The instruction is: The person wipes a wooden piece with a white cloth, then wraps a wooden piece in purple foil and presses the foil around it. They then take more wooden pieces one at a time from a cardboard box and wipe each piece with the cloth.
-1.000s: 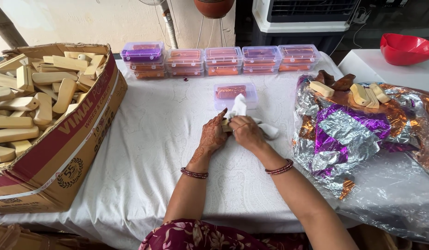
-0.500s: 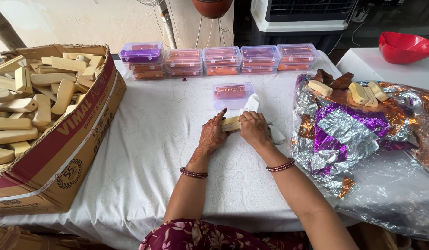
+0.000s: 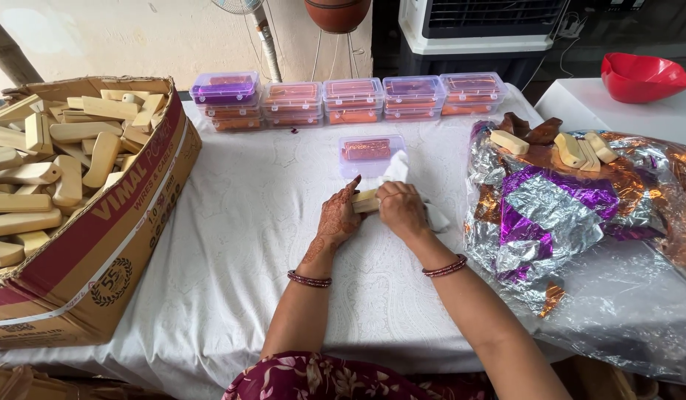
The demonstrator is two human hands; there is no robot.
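A pale wooden block [image 3: 365, 201] lies on the white tablecloth [image 3: 239, 244] between my hands. My left hand [image 3: 337, 219] steadies its near end with the fingers resting on it. Over the block's right part, my right hand [image 3: 402, 210] presses a white tissue sheet [image 3: 397, 170] that sticks out behind and to the right of it. Just beyond the hands stands a small clear plastic box [image 3: 370, 152] with an orange item inside.
A big cardboard box [image 3: 98, 222] full of wooden blocks fills the left side. A row of several clear lidded boxes [image 3: 350, 100] lines the far edge. Crumpled silver and purple foil [image 3: 558, 207] with blocks on it lies right. A red bowl [image 3: 643, 76] sits far right.
The tissue stood up above the hands a second ago; now it is folded lower over the block. Both hands have shifted slightly to the right and closed in on the block.
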